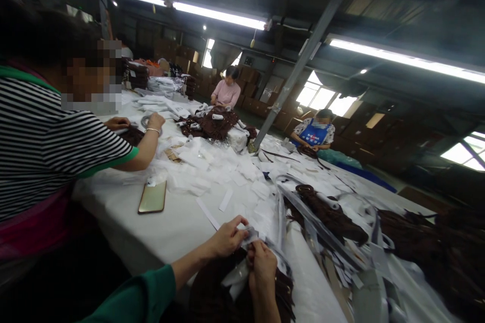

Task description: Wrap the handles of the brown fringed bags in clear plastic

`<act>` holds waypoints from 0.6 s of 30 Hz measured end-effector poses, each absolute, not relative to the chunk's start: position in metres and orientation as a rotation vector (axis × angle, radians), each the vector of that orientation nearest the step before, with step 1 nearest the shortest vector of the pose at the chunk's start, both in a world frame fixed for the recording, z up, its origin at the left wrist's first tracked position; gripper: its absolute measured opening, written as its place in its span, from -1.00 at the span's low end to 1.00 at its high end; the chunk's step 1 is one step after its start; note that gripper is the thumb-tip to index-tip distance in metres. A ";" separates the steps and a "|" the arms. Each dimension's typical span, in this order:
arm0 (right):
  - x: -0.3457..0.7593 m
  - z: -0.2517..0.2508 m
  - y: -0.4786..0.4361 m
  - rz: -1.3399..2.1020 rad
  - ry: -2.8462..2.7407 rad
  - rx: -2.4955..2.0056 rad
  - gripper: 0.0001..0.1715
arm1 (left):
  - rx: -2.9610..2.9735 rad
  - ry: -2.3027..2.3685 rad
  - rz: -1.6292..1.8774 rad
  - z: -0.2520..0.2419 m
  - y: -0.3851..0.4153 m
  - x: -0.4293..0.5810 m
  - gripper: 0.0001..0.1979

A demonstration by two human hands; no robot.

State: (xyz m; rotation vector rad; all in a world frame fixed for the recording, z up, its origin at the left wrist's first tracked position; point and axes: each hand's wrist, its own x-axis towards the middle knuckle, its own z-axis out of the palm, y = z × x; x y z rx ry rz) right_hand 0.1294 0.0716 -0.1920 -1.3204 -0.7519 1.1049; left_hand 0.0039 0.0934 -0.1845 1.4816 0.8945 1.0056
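Observation:
My left hand (229, 236) pinches a translucent plastic strip (250, 235) at the table's near edge. Close beside it, my right hand (263, 262) has its fingers closed on the same strip, lower down. Beneath both hands lies a dark brown, leather-looking article (212, 287) with small metal fittings at its right side; my forearms cover part of it. White wrapping (237, 275) shows on the brown article between my hands. What the strip goes around is too small to make out.
A phone (152, 198) lies left of my hands. Paper scraps (197, 154) litter the white table (125, 212). Brown articles and plastic strips (306, 207) lie right, near a grey tape dispenser (369, 295). A striped-sleeved co-worker (68, 141) works at left; two others sit across.

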 end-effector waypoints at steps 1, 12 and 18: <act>0.132 -0.192 0.072 1.184 -0.659 -1.261 -0.65 | 1.526 0.917 1.010 -0.184 0.092 0.005 -0.70; 0.154 -0.192 0.071 1.694 -0.239 -0.961 -0.79 | 1.899 0.750 0.724 -0.173 0.095 -0.010 -0.59; 0.153 -0.200 0.071 1.614 -0.468 -0.963 -0.78 | 1.943 0.802 0.689 -0.180 0.098 -0.012 -0.67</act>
